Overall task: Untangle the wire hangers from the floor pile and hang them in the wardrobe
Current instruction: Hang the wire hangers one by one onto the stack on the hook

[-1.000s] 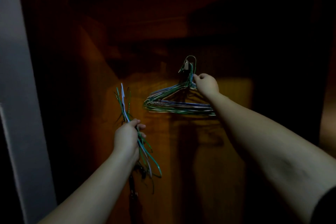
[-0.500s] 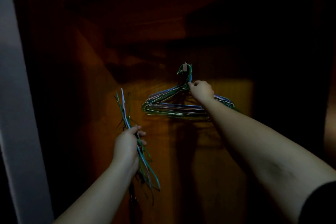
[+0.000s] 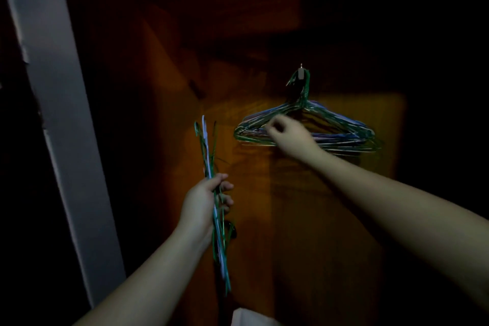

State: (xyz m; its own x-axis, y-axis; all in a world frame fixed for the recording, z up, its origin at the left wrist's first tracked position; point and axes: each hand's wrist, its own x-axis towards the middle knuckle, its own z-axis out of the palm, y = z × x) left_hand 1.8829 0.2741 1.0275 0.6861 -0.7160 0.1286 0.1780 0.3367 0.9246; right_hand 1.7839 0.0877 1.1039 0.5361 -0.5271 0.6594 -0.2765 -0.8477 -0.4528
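Observation:
Several green, blue and white wire hangers (image 3: 344, 124) hang together from a small metal hook (image 3: 301, 73) on the wardrobe's wooden back panel (image 3: 330, 219). My right hand (image 3: 289, 136) is in front of their left shoulder, blurred, its fingers loosely curled, and I see nothing held in it. My left hand (image 3: 203, 204) grips a bundle of wire hangers (image 3: 207, 145) edge-on, left of and below the hung ones. That bundle runs from above my fist down past my wrist.
A pale grey door frame (image 3: 60, 114) slants down the left side. The wardrobe interior is dark on the right and above. A white object (image 3: 251, 317) shows at the bottom edge below the held bundle.
My right hand has left the necks of the hung hangers and moved down and to the left. The hung hangers stay on the hook. My left hand keeps its bundle.

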